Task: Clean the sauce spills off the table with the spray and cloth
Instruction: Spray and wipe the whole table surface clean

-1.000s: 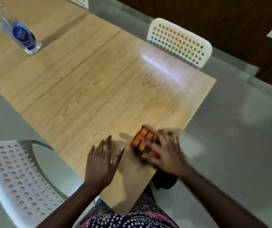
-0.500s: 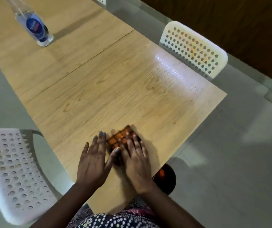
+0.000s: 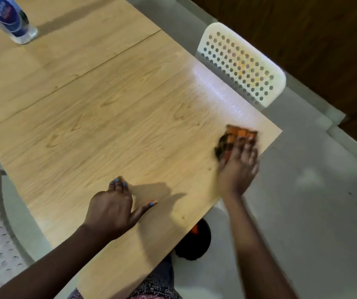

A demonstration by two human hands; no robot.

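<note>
Head view: right hand (image 3: 236, 167) flat, fingers straight, pressing cloth (image 3: 236, 138) onto table (image 3: 108, 117) at its right edge (pressure for wiping), left hand (image 3: 112, 210) spread on table near its front edge for bracing, spray bottle (image 3: 9, 18) upright at table's far-left end.

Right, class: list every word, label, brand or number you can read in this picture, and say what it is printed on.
Bottle label: white lettering on blue, too blurred to read.
Cloth: orange squares only, no text.
Table and white chair: no writing visible.
So nothing here can be read.
</note>
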